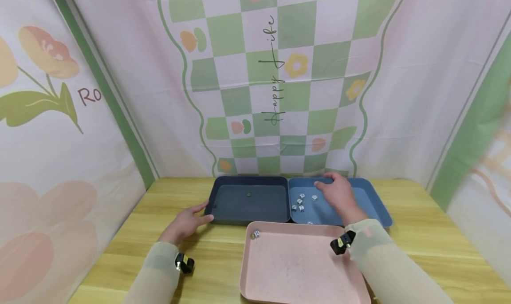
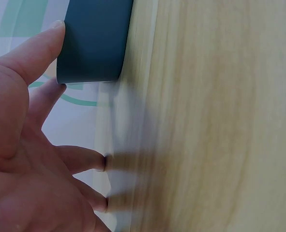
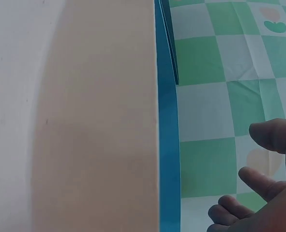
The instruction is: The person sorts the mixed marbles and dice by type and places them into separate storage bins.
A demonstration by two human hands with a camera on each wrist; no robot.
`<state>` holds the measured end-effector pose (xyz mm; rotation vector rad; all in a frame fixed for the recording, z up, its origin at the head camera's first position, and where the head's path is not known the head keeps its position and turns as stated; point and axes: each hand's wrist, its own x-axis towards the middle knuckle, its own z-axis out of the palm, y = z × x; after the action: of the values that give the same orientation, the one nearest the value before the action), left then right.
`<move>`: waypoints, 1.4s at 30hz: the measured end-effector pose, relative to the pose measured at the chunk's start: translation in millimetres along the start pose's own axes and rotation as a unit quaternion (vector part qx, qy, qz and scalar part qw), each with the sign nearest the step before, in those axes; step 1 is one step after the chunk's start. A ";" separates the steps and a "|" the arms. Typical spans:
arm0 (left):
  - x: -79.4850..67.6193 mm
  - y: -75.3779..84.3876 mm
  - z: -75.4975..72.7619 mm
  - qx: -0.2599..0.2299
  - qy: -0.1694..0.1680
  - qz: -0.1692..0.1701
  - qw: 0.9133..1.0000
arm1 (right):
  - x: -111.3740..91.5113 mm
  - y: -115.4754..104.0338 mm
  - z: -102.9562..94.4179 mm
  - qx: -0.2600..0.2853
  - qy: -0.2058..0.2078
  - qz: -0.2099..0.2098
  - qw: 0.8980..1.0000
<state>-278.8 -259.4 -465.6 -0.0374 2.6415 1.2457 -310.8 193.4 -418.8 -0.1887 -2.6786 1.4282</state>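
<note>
In the head view my left hand [image 1: 184, 224] is at the left side of the dark navy tray [image 1: 249, 221]. The left wrist view has its thumb and forefinger touching the end of that tray [image 2: 92, 43], the other fingers spread over the table. My right hand [image 1: 338, 196] hovers over the blue tray [image 1: 375, 202], holding nothing; its fingers are loosely bent in the right wrist view. Several white dice [image 1: 301, 208] lie in the blue tray's left part. A small green piece [image 1: 249, 195] sits in the navy tray, with a dark one [image 1: 214, 205] near its left wall.
A pink tray [image 1: 303, 268] stands in front, its back edge close to the other two. In its back left corner are a white die [image 1: 257, 234] and a small olive piece [image 1: 253, 236]. Patterned curtains [image 1: 279, 95] hang behind the wooden table [image 1: 207, 268].
</note>
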 end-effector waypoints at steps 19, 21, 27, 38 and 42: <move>0.2 0.2 -1.5 0.002 0.003 0.001 1.000 | -30.5 -41.6 52.8 -0.027 -0.084 -0.116 0.989; 0.6 -0.4 -1.5 0.004 0.002 0.004 1.000 | -36.3 -44.5 62.0 -0.038 -0.100 -0.140 0.984; 1.6 -1.0 -0.5 0.001 0.002 0.002 1.000 | -57.7 -49.0 89.5 -0.086 -0.179 -0.215 0.956; -0.6 1.6 -0.4 0.003 0.001 0.000 1.000 | -69.9 -44.5 114.9 -0.102 -0.257 -0.316 0.908; -0.7 1.1 -1.0 0.002 0.000 0.001 1.000 | -68.0 -41.5 123.3 -0.127 -0.272 -0.364 0.882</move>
<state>-278.4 -259.5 -464.0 -0.0332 2.6454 1.2405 -264.2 58.9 -454.8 1.2396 -2.7955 0.9631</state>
